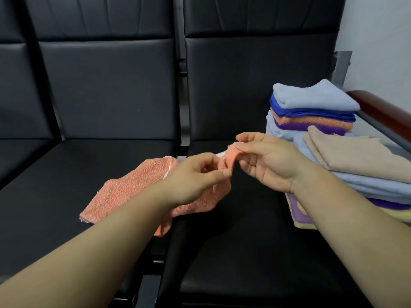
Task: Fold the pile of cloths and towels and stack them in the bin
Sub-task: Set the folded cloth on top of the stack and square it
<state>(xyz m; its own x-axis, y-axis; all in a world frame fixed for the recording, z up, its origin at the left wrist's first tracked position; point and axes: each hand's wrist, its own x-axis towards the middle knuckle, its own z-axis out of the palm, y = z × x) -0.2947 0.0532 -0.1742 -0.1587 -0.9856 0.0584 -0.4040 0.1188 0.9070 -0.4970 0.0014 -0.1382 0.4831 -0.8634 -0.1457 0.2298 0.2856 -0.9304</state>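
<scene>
**Both hands pinch one edge of a salmon cloth over the seats**

Head view: a salmon terry cloth [133,190] lies mostly on the left black padded seat [55,185]. Its near corner droops into the gap between that seat and the right seat [244,252]. The cloth has a white hem along its far edge, and its right end is lifted off the cushion.

The left hand [195,174] has its fingers curled, and the thumb presses the raised edge of the cloth against them. The right hand [266,163] is just beside it, palm turned toward the camera. It pinches the same edge between thumb and forefinger a little farther along, so a short bunched span of cloth bridges the two grips. Both forearms reach in from the bottom of the view.

At the right end of the right seat stand folded cloths in two groups. The rear stack [311,112] runs from top to bottom light blue, royal blue, salmon and purple. The nearer pile [367,185] has a beige cloth [355,154] on top, with light blue, purple and pale yellow layers beneath. The right wrist hides part of its near corner. A reddish-brown wooden armrest [382,107] runs just beyond the stacks, against a pale wall [378,41].
</scene>
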